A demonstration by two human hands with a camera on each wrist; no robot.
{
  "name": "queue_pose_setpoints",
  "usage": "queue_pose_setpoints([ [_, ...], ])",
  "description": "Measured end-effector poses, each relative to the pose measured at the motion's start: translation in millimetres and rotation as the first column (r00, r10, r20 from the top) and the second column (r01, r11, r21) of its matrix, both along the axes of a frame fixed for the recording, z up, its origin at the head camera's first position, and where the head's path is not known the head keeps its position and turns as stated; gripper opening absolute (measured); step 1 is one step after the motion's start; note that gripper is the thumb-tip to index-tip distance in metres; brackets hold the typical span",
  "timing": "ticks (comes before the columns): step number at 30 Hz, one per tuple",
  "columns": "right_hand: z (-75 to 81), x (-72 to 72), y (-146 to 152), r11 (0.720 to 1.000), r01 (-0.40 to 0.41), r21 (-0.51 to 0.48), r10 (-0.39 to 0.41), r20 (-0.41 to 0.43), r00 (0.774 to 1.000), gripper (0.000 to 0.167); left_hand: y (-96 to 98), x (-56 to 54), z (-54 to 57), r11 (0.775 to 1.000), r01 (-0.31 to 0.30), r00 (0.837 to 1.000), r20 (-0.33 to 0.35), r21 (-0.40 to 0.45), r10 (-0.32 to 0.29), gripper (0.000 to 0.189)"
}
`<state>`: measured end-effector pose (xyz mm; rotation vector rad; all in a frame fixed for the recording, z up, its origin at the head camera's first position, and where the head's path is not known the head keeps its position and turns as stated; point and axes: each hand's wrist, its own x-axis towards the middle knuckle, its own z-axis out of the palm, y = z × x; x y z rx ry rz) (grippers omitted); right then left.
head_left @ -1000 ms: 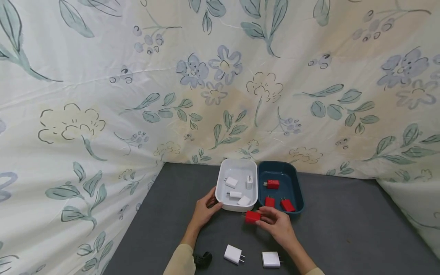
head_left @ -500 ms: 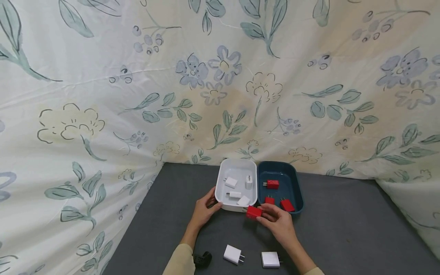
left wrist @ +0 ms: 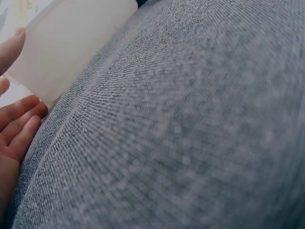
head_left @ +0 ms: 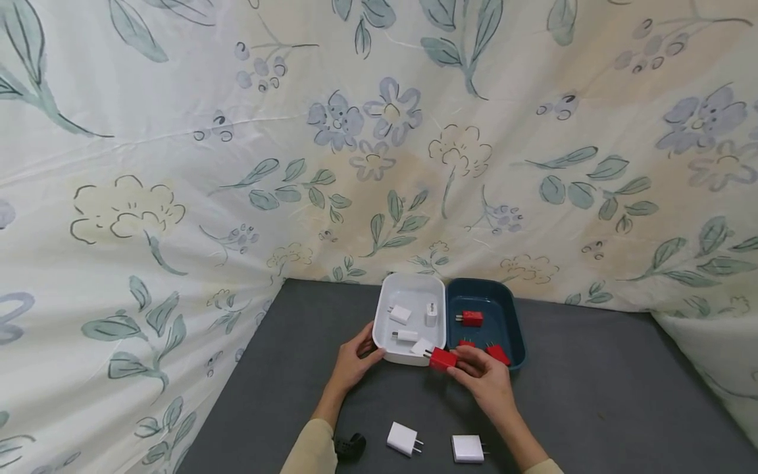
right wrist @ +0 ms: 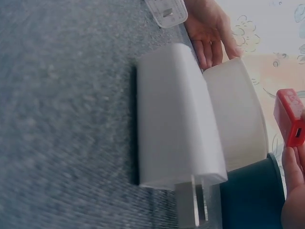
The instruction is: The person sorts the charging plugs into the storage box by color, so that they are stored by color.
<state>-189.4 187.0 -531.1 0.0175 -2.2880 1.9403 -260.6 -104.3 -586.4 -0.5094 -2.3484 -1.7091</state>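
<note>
My right hand [head_left: 487, 383] pinches a red plug-in charger [head_left: 443, 359] by its right end. Its prongs point left, and in the head view it overlaps the front right corner of the white tray [head_left: 403, 359]. A USB port shows on its end in the right wrist view. At that tray's front left corner rests my left hand [head_left: 353, 362], thumb on the front near the rim and loosely extended fingers at the side. Several white chargers [head_left: 399, 314] lie inside the white tray. Three red chargers [head_left: 472, 318] lie in the dark blue tray [head_left: 500, 299], the front one partly hidden.
Two white chargers, one at left [head_left: 403, 438] and one at right [head_left: 468, 449], lie on the grey cloth in front of the trays. A black object [head_left: 351, 447] lies beside the left sleeve. Behind the trays hangs a floral curtain [head_left: 379, 164].
My right hand has raised the red charger slightly up and to the right, from in front of the white tray to over its front corner. The left hand keeps its place.
</note>
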Motion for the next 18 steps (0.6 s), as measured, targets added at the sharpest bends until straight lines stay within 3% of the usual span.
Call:
queue_pose_setpoints([
  [11,3.4,-13.2,12,0.995,0.042,0.086,-0.034,-0.084,0.996,0.047,-1.9,-2.7,-5.0,1.000,0.001,1.000,0.029,-0.004,-0.001,0.070],
  [18,5.9,-16.1,18,0.996,0.062,0.057,-0.060,-0.046,0.997,0.050,-0.7,10.1,19.3,0.998,0.054,0.998,0.023,0.015,-0.055,0.070],
])
